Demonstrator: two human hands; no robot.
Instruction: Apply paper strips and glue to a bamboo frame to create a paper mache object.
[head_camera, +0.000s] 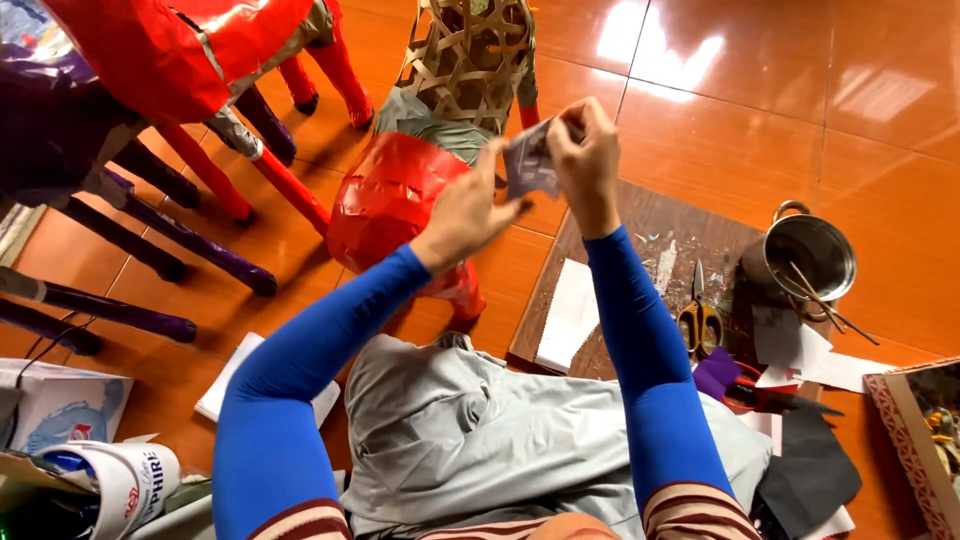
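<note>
Both your hands pinch one small grey paper piece (530, 160) just above the wooden board (650, 240): your left hand (470, 210) grips its left edge, your right hand (585, 150) its top. Scissors (700, 320) lie on that board.

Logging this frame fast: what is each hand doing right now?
Left hand: pinching the lower edge of the paper scrap.
Right hand: closed on the scrap's top.
</note>
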